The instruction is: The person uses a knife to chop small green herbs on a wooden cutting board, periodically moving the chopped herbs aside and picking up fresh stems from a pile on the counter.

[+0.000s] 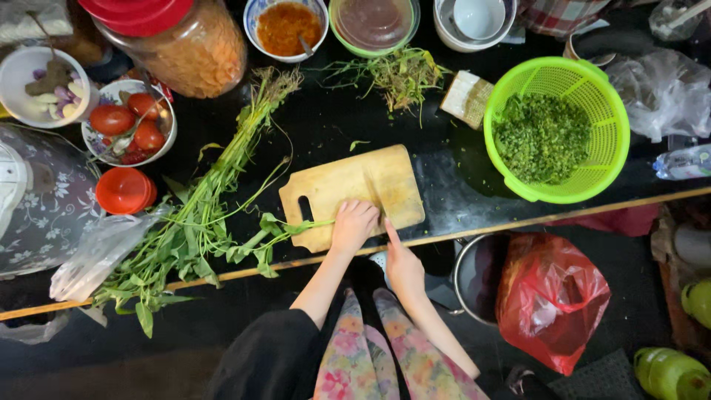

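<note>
My left hand (pixel 354 226) rests knuckles-up on the front edge of a wooden cutting board (pixel 333 185), pinning the ends of leafy green stems (pixel 285 228) that trail off the board to the left. My right hand (pixel 404 268) sits just off the board's front right corner, index finger stretched forward. It grips a knife whose thin blade (pixel 375 196) lies across the board beside my left hand. The handle is hidden in my fist.
A long bundle of leafy greens (pixel 196 215) lies left of the board. A green colander of chopped greens (pixel 557 130) stands at the right. Tomato bowl (pixel 129 122), red lid (pixel 124 190), big jar (pixel 181 44) and sauce bowl (pixel 287 26) sit behind. A red bag (pixel 552 296) hangs below the counter edge.
</note>
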